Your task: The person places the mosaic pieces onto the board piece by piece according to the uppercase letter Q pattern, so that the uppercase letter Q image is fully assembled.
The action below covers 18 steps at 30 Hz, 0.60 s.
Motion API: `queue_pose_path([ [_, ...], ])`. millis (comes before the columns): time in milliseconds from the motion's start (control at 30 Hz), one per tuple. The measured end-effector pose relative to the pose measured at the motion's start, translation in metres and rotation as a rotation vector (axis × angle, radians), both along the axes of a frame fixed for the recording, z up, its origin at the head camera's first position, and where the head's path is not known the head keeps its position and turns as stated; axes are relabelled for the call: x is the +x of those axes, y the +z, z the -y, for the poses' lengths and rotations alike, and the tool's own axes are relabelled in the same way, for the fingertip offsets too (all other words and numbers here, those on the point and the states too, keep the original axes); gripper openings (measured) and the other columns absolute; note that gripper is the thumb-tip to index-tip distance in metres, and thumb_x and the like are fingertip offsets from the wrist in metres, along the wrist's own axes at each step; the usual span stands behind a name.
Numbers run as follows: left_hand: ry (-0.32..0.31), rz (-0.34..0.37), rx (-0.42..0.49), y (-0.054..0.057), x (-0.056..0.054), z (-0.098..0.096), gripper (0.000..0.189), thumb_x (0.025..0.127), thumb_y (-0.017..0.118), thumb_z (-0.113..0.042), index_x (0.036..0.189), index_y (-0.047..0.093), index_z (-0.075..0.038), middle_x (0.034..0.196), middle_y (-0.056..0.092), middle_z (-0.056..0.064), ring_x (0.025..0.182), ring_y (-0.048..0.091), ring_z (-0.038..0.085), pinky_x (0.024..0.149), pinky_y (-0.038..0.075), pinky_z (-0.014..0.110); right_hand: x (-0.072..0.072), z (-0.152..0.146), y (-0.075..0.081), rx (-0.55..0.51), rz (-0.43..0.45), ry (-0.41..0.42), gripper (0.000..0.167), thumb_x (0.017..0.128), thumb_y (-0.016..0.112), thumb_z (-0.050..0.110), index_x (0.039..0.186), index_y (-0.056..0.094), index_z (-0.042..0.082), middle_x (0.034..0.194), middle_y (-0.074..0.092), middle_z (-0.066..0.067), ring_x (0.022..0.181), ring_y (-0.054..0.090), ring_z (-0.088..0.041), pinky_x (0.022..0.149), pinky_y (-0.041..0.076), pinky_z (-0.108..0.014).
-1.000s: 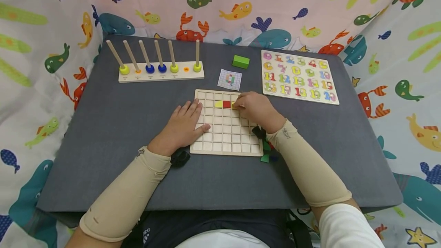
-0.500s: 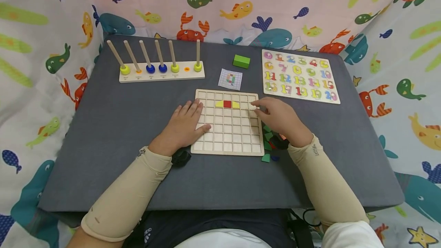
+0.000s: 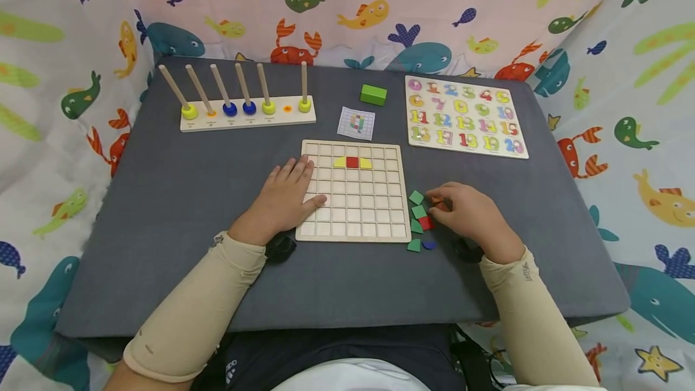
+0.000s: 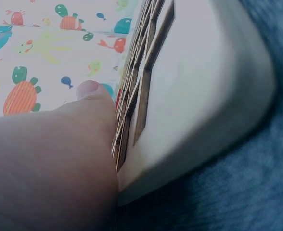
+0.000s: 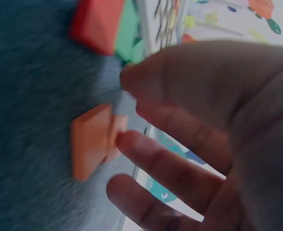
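My left hand [image 3: 285,195] rests flat on the left side of a wooden grid board [image 3: 353,216], thumb stretched over the cells. In one upper row of the board lie a red square tile [image 3: 352,162], a yellow tile [image 3: 339,162] to its left and another yellow tile [image 3: 366,163] to its right. To the right of the board, my right hand [image 3: 467,210] hovers over orange tiles [image 5: 91,139] on the table, fingers loosely bent and apart. One fingertip overlaps the edge of an orange tile in the right wrist view. The thumb and index finger have nothing between them.
Several green tiles [image 3: 416,197], a red tile [image 3: 426,222] and a blue tile [image 3: 429,245] lie along the board's right edge. Behind stand a peg counter [image 3: 247,122], a pattern card [image 3: 356,123], a green block [image 3: 373,95] and a number board [image 3: 467,116].
My right hand has let go of the yellow tile on the board and moved right and nearer to me, to the orange tiles. The left hand has kept its place.
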<state>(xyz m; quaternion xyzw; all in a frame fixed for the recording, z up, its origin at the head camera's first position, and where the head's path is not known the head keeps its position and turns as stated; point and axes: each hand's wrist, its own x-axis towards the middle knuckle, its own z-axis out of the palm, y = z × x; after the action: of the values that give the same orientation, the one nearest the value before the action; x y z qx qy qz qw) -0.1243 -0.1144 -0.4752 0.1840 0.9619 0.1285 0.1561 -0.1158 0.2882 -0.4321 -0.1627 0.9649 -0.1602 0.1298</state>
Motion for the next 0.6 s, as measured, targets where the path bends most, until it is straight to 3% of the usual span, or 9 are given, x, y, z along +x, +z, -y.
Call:
queue_pose_path([
  [233,0.002,0.006,0.002,-0.002,0.000,0.002,0.090,0.111,0.037,-0.065,0.172,0.005,-0.008,0.179,-0.003,0.011,0.163,0.000,0.035,0.129,0.002,0.054,0.005,-0.008,-0.004,0.037,-0.081,-0.101,0.036,0.099,0.076,0.025,0.132,0.078,0.009,0.130,0.068,-0.015,0.113,0.067,-0.036,0.087,0.056,-0.059],
  [600,0.004,0.006,0.013,0.006,0.003,0.000,0.089,0.112,0.039,-0.061,0.172,0.006,-0.005,0.179,-0.002,0.012,0.163,0.000,0.036,0.129,0.001,0.054,0.002,-0.020,-0.002,0.029,-0.003,-0.073,0.054,0.100,0.076,0.035,0.143,0.068,0.004,0.144,0.058,-0.022,0.128,0.056,-0.045,0.100,0.049,-0.067],
])
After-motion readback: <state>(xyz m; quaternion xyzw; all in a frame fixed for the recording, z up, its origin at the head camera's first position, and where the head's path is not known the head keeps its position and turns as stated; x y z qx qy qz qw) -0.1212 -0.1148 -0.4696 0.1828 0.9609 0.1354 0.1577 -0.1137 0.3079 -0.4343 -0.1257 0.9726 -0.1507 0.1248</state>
